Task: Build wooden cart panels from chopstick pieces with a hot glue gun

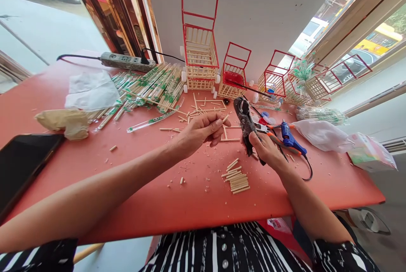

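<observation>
1 black, grimy hand tool with long handles (245,125) sits in the right hand (265,148), whose fingers are wrapped tight round its lower end. Its long axis runs from the palm up and away, head pointing at the far wall, above the middle of the table. The left hand (200,131) hovers just beside it, fingers curled narrow; 1 short pale wooden stick (226,118) shows at the fingertips, but I cannot tell whether they pinch it.

At least 4 red-framed wooden stick baskets (200,54) line the far edge. There is 1 blue glue gun (289,137), 1 grey power strip (127,61), 1 black flat screen (23,164), 1 small heap of cut sticks (236,179) and 1 spread of green-printed wrapped chopsticks (155,86).

The orange-red tabletop (177,204) is strewn with wood crumbs, against a white wall between windows.
</observation>
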A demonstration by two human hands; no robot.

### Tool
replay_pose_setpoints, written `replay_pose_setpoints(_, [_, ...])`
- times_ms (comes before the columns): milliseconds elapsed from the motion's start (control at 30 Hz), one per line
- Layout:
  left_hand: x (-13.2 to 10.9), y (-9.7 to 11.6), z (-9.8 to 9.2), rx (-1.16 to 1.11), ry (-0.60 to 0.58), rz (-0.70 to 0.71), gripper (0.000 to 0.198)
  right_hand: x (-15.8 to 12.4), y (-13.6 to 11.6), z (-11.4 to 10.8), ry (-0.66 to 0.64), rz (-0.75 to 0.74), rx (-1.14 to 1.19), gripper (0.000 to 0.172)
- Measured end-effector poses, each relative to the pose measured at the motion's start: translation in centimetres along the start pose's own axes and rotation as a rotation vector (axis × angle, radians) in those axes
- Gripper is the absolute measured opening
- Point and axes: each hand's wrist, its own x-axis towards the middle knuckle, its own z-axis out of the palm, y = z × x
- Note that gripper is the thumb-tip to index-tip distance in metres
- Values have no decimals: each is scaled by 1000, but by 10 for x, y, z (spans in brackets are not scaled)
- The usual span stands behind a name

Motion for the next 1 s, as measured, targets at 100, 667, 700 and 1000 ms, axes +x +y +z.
replay_pose_setpoints(100, [-1,-2,1,-5,-20,-15,38,-1,2,0,-40,-59,-116,83])
replay_pose_setpoints(667, [0,-2,1,-76,-14,-44,38,-3,-8,1,-51,-157,-207,75])
replay_pose_setpoints(700, [-1,-2,1,-84,-14,-49,37,-3,-8,1,-54,-164,-204,76])
replay_pose_setpoints(1000, [-1,-1,2,-115,-8,-86,39,-5,-8,0,-23,-169,-214,75])
